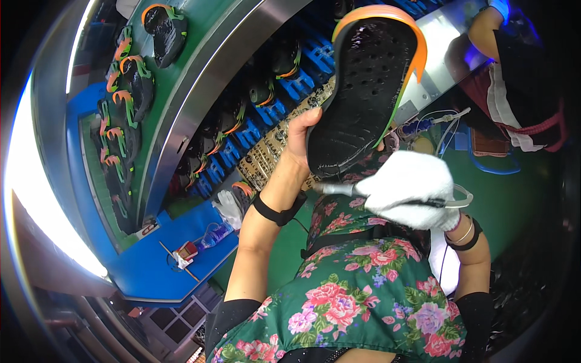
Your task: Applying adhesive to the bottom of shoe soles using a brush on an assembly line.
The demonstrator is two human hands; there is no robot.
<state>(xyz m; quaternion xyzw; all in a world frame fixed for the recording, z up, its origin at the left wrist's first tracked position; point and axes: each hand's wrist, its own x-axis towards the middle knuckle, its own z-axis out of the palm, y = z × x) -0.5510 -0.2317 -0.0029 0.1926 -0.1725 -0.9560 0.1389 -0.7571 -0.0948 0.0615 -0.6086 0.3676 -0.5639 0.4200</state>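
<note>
My bare left hand (301,136) is closed around the side of a black shoe sole (363,91), thumb on its near left edge. The sole is held up and tilted, with small holes in its wide half, wet-looking shiny patches, an orange rim at the far end and a green line along the right edge. Below it, my right hand (411,187), in a white glove, is closed on a brush (342,189) with a grey ferrule and a dark tip pointing left. The brush tip is apart from the sole. A clear tube loops out beside the glove.
Several black shoe parts with orange and green trim (166,36) lie on a green belt (200,42) at left. Blue holders (266,115) carry more shoes behind a metal rail. A blue table (157,272) bears a red cup (186,250). Another person's arm (484,36) shows far right.
</note>
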